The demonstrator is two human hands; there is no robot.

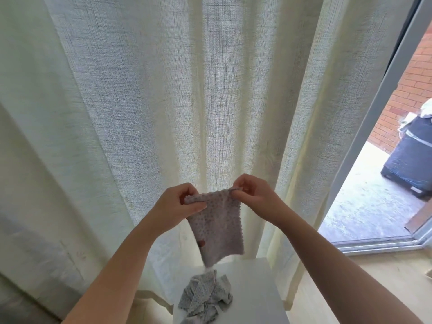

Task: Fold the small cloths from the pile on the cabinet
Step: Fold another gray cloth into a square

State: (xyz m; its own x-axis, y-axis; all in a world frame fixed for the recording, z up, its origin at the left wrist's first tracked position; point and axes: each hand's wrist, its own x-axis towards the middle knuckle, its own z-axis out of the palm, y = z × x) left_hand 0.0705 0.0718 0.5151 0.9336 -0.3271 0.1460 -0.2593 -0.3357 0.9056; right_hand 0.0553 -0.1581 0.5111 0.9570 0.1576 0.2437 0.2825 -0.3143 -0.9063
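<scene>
A small pinkish-grey dotted cloth [217, 225] hangs in the air above the white cabinet [254, 298]. My left hand [174, 205] pinches its upper left corner and my right hand [253, 195] pinches its upper right corner, so the top edge is stretched between them. The cloth's lower edge dangles just above the pile. A small reddish mark shows near its lower left. On the cabinet top lies the pile of crumpled grey dotted cloths [205, 298].
A cream curtain [163, 101] hangs right behind the cabinet and fills most of the view. At the right, a glass door frame [374, 127] shows a paved yard with a dark bin [409, 160]. Pale wood floor lies to the cabinet's right.
</scene>
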